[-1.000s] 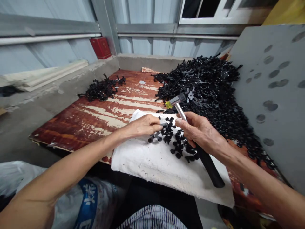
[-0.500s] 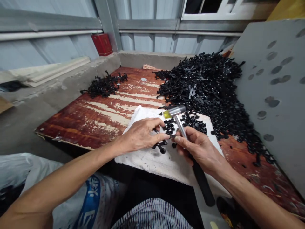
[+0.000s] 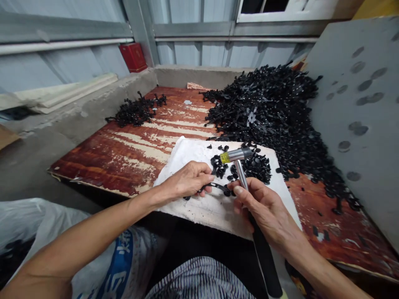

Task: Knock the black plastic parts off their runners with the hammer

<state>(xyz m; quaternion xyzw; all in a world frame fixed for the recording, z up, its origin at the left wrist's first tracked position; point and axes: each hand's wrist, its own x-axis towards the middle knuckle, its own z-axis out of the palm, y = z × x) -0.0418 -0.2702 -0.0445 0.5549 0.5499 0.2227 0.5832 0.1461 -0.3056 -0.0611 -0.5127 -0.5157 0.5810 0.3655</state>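
Clamped round a hammer (image 3: 241, 174), our right hand (image 3: 264, 211) wants the black plastic runner (image 3: 218, 187) pinched steady by our left hand (image 3: 187, 182).

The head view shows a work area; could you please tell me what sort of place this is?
Probably a small workshop for moulded parts: a large heap of black plastic pieces, a hammer over a white cloth, and a worn red plywood board as bench.
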